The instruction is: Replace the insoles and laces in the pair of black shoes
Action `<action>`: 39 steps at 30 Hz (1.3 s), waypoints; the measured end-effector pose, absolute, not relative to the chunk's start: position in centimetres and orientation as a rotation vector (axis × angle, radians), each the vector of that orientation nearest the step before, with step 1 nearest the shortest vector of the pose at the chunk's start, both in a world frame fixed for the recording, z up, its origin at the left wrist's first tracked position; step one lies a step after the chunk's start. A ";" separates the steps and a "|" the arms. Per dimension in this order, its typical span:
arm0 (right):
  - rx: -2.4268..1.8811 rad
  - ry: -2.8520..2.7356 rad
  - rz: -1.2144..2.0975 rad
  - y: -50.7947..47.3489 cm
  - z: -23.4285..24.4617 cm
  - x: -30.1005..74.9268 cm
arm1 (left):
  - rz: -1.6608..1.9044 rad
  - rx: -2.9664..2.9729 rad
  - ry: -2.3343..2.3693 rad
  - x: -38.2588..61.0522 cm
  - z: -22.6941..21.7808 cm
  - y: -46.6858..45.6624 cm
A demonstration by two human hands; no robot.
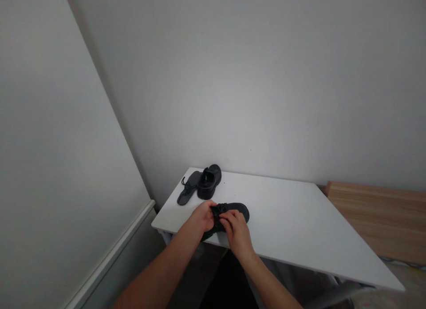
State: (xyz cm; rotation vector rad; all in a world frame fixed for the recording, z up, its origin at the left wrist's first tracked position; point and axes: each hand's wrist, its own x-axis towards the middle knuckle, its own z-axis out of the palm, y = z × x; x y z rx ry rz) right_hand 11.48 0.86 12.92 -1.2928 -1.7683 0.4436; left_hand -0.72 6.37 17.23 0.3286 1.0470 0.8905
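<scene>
A black lace-up shoe lies at the table's front edge, its toe pointing right. My left hand is closed on the shoe's side near the opening, thumb and fingers gripping its edge. From the right, my right hand reaches over the shoe with thumb and fingertips pinched at the shoelace. The fingers cover part of the lacing, and the heel is partly behind my left hand and wrist.
A second black shoe stands near the wall at the back left of the white table. Beside it lies a flat black insole-shaped piece with a dark cord on it. A wooden board is to the right, beyond the table.
</scene>
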 end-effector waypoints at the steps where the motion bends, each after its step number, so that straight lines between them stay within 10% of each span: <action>1: -1.265 -1.745 0.471 0.6 12.9 11.6 | 0.854 0.329 1.045 -0.6 17.1 6.4; 21: -0.984 -1.615 1.505 -10.5 19.7 18.8 | 1.171 0.140 0.498 3.7 14.3 -2.4; 31: -1.671 -1.832 0.316 -5.9 14.2 14.8 | 1.210 0.186 0.404 4.4 13.4 -3.9; 39: -1.393 -1.708 0.747 -6.5 15.5 15.8 | 1.175 0.231 0.445 3.9 13.0 -4.1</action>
